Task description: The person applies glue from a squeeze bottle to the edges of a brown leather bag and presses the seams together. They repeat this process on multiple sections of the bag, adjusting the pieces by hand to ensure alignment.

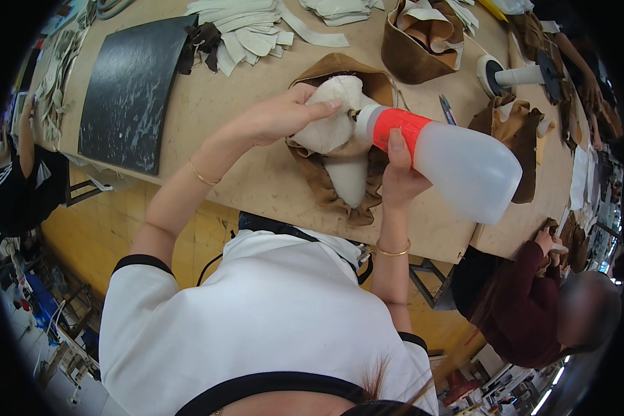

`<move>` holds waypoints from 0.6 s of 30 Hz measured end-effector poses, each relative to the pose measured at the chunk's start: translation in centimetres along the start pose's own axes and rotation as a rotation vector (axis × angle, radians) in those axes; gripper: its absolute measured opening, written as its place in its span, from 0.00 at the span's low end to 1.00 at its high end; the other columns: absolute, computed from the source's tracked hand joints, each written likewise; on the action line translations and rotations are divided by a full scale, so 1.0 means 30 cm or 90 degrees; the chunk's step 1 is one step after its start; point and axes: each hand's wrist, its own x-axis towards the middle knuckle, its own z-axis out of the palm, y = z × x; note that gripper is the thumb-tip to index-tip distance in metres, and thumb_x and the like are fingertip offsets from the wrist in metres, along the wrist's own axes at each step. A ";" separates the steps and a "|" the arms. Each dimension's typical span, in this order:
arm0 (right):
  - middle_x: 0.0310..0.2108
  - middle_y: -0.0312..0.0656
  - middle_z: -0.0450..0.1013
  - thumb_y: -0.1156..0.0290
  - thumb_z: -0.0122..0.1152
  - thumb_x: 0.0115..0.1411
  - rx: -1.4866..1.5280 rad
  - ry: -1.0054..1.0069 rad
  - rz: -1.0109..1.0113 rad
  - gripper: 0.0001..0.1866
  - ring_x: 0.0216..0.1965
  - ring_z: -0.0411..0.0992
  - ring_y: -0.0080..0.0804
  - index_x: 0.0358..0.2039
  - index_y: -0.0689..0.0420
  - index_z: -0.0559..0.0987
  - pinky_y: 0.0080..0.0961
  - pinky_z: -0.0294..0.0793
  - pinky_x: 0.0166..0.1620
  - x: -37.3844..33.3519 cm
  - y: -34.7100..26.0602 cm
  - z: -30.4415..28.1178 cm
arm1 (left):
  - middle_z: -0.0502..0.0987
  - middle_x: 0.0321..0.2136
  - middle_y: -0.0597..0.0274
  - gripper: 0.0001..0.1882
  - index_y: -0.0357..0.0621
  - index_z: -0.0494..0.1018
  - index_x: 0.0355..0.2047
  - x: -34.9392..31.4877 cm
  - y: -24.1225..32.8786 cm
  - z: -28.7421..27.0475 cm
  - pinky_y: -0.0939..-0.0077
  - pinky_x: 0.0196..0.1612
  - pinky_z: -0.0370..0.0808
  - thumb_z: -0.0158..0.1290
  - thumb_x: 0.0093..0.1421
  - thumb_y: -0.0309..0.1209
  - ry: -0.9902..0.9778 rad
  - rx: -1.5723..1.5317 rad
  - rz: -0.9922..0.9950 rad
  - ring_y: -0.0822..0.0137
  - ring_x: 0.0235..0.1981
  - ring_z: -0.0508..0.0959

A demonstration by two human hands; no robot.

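My right hand [403, 177] grips a translucent squeeze bottle [468, 166] with a red band round its neck end. The bottle is tilted, its white nozzle end close against the cream fuzzy lining [329, 125] of a brown leather shoe upper [312, 170]. With thumb and fingers closed, my left hand [288, 118] pinches that lining at its left side. The upper lies on the table before me, its gathered edge toward my body. A smooth pale toe-shaped part [347, 179] shows inside it. The nozzle's very tip is partly hidden by the lining.
A black board [135, 93] lies on the table [222, 187] to the left. Cream strips [246, 28] are piled behind. Brown leather pieces [423, 41] stand back right, near a pen [447, 109] and a spool [520, 76]. A co-worker in maroon [520, 305] sits right; another person is left.
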 end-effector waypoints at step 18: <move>0.31 0.40 0.76 0.68 0.74 0.45 0.059 -0.014 0.021 0.17 0.30 0.74 0.30 0.33 0.63 0.78 0.27 0.74 0.39 0.021 -0.022 0.027 | 0.75 0.45 0.60 0.24 0.36 0.68 0.51 -0.034 0.026 0.017 0.78 0.48 0.71 0.49 0.64 0.43 -0.076 -0.116 0.085 0.74 0.45 0.73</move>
